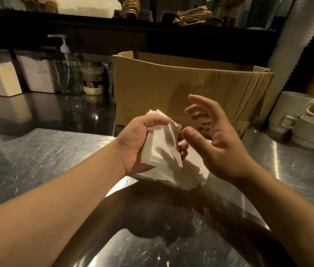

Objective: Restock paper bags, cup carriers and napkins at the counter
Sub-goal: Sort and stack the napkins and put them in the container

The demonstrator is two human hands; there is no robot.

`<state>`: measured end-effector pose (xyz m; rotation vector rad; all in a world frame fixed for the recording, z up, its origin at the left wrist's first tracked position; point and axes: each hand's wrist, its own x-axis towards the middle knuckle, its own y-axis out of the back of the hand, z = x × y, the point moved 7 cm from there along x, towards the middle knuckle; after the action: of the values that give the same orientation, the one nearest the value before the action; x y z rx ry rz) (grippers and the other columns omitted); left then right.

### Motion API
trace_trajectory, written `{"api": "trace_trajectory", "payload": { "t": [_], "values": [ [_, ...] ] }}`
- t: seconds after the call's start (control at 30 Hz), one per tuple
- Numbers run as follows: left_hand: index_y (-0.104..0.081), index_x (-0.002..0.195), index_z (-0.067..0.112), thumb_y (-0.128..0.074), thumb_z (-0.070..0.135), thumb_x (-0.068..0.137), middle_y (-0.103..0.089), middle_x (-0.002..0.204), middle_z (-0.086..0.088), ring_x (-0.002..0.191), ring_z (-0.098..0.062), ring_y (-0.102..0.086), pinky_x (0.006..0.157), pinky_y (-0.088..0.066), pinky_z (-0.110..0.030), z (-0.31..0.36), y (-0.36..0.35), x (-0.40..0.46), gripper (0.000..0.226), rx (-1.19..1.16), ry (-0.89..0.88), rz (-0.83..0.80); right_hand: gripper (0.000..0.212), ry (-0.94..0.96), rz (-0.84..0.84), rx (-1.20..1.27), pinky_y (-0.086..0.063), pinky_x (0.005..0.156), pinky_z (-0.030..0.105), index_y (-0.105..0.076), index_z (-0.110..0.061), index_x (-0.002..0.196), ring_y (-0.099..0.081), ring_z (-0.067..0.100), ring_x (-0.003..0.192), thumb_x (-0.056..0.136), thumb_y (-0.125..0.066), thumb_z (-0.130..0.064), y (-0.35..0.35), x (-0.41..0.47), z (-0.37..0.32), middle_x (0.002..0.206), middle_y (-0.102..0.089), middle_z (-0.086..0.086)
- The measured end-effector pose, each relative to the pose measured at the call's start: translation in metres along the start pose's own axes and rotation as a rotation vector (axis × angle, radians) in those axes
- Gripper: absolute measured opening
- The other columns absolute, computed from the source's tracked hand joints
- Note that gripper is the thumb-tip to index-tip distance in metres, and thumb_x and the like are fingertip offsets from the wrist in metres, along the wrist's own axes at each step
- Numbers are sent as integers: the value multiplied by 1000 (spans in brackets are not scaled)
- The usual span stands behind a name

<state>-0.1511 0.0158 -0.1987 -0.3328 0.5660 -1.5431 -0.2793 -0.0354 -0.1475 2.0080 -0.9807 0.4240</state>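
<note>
While you hold the napkins over the table, read each risk below.
Left hand (133, 143): your fingers curl round a loose stack of napkins (164, 151), held just above the table (36, 155) and in front of the box (181, 83).
Right hand (216, 139): your fingers are spread wide and hold nothing; they hover just beside the stack.
Stack: the sheets fan out unevenly, and the lower ones sag toward the table below your right palm.
Risk, slipping: the lower sheets look only lightly held, so a loosened grip would likely drop them onto the steel.
Risk, creasing: squeezing harder to keep them would probably crumple the top sheets.
Risk, soiling: specks lie on the table near its front edge; fallen napkins could pick them up.
Risk, knocking: the cups (295, 120) stand near your right arm, and a wide swing might strike them.
</note>
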Motion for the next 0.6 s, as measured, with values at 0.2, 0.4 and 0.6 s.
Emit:
{"api": "trace_trajectory", "payload": {
  "t": [0.2,0.4,0.6],
  "values": [
    [-53,131,12,-59,32,84,-62,102,-11,83,-22,-60,83,-53,-37,20,3,-7,51,-229,-99,-18,10,-174,-26,-38,-53,71,17,-60,-35,97,-62,0,86,94,-66,-27,4,4,14,92,-64,-14],
    [-54,124,13,-61,33,82,-62,98,-8,78,-20,-59,82,-49,-34,28,11,-6,47,-311,-140,24,30,-228,-495,-350,-50,81,19,-65,-43,108,-49,-2,106,81,-78,-44,-21,-2,25,113,-52,-23],
    [-55,122,13,-61,34,81,-62,98,-8,77,-21,-58,80,-50,-35,28,11,-5,47,-278,-146,48,59,-201,-693,-517,-37,109,33,-57,-51,123,-34,2,122,71,-76,-71,-36,-11,27,128,-42,-27]
  ]
}}
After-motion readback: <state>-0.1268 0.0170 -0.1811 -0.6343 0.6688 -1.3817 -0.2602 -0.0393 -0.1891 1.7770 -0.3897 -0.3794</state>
